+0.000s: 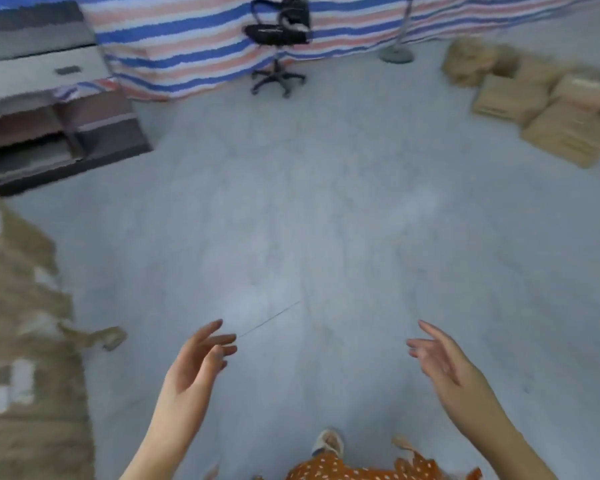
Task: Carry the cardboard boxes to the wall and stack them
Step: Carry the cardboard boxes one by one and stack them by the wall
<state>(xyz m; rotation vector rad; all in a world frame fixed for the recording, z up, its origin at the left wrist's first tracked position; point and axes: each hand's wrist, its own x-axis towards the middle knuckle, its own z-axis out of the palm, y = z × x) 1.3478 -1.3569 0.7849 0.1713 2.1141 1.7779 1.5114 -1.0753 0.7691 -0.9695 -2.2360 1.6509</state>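
Both hands hang empty with fingers loosely spread, the left hand (196, 358) and right hand (440, 358) apart over bare floor (309, 209). The loose cardboard boxes (548, 109) lie well off at about two o'clock, nearer the right hand; another blurred cardboard heap (21, 323) sits at nine o'clock.

Even soft light, motion-blurred, blocky, edges warped.
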